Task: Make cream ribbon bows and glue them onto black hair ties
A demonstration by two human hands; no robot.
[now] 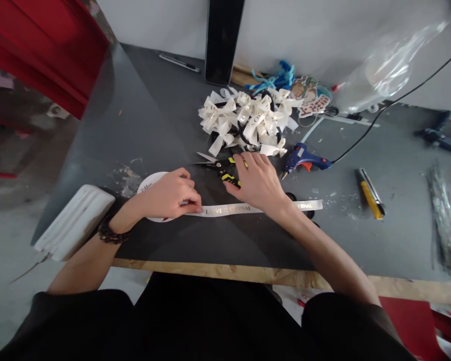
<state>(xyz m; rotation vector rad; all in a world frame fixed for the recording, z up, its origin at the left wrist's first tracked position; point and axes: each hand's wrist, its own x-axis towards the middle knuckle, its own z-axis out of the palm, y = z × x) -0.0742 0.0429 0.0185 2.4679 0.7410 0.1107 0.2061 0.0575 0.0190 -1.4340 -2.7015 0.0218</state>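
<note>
L hand (171,193) pinches ribbon (229,209) near its left end. R hand (257,180), just far of it, covers scissors (221,168); grip unclear.

Cream ribbon (233,209) carries gold lettering; scissors (225,170) are black and yellow; glue gun (304,158) is blue; desk (154,125) is dark grey.

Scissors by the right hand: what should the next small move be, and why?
Probably the right hand should close on the scissors and lift them: it rests on the black-and-yellow handles, while the left hand holds the printed ribbon down beside its roll, a length drawn out across the table.
</note>
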